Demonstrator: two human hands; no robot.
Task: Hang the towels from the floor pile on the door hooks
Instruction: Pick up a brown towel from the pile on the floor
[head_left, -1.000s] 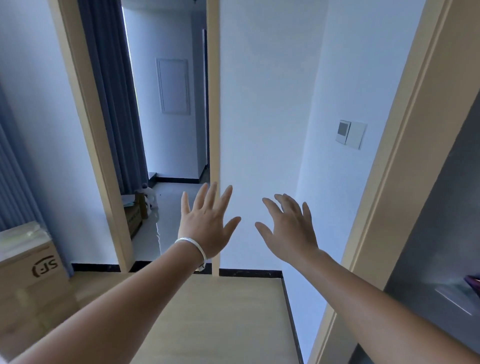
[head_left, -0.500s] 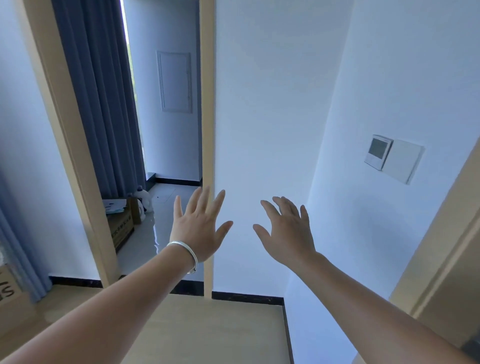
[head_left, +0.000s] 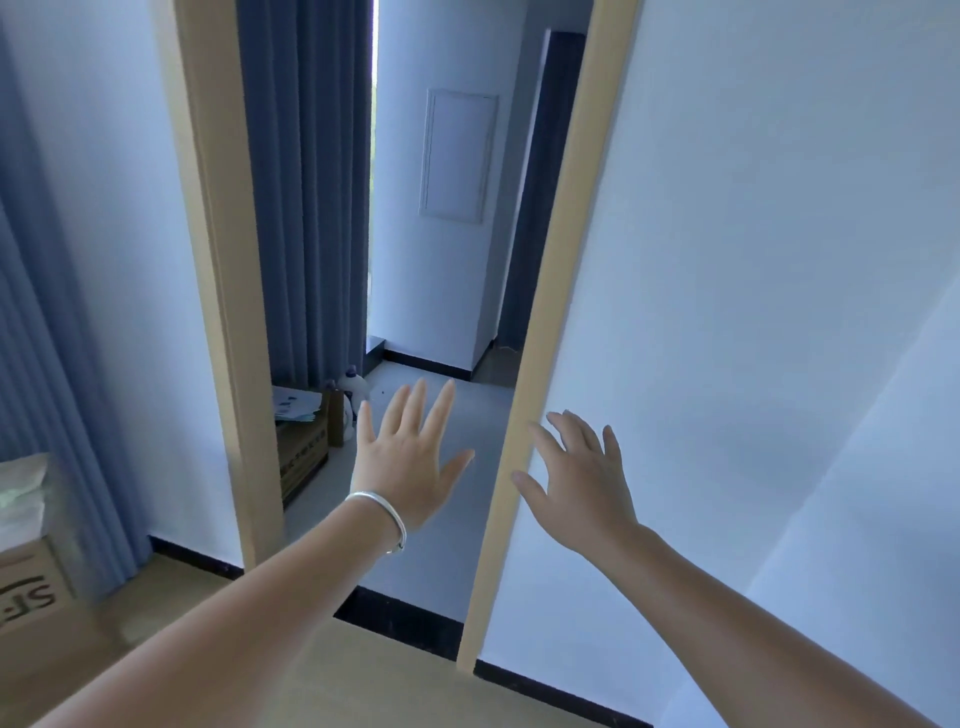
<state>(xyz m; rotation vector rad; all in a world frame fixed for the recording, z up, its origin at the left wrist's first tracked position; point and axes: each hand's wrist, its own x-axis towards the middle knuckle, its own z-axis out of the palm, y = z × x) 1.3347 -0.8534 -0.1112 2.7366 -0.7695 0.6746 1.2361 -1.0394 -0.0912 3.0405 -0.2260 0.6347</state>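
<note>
Your two hands are raised, fingers spread, holding nothing.
Your left hand (head_left: 410, 462) wears one bracelet (head_left: 382, 512); your right hand (head_left: 582, 480) fronts the white wall (head_left: 753, 312). No towels in sight. Beyond your left: wood floor (head_left: 363, 686), one doorway (head_left: 447, 312), two cardboard boxes.

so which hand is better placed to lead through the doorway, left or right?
Left, probably. The left hand is open and held in front of the doorway gap; the right hand is open too but in front of the white wall beside the wooden trim.
</note>
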